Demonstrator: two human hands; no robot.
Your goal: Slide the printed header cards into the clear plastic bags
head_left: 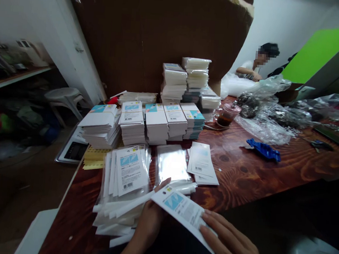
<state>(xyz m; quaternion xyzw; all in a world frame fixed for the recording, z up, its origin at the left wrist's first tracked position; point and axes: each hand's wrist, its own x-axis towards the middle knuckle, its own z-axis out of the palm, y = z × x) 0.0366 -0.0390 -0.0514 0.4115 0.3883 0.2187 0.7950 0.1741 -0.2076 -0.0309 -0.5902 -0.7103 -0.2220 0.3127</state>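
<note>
Brown cardboard (153,35), its top cut off by the frame, rises behind a wood-grained bench (227,174) whose front right stretch sinks into shadow. Beyond the far end, beside a bright green panel (318,54), is another person (246,71), face pixelated and lower body out of sight behind clear plastic bags (271,127); the bags' dark, glinting contents are hard to identify. Stacks of printed cards (132,126) line the back of the bench, partly covering taller bundles (173,82). Nearer, sleeved cards (132,175) overlap in a loose pile, most of their faces covered by the top one. Just right of it lie clear sleeves (172,162), washed out by glare. A scale (71,150) at the left is half hidden by the stacks. Low in the view, the right hand (231,241) has its fingers pinching the lower end of a tilted card (182,212), thumb hidden beneath. The left hand (152,215) is at the card's upper end, partly behind it, so I cannot tell whether its fingers grip. A glass mug (227,114) holds dark liquid; the crumpled blue object (263,150) near it is unclear
</note>
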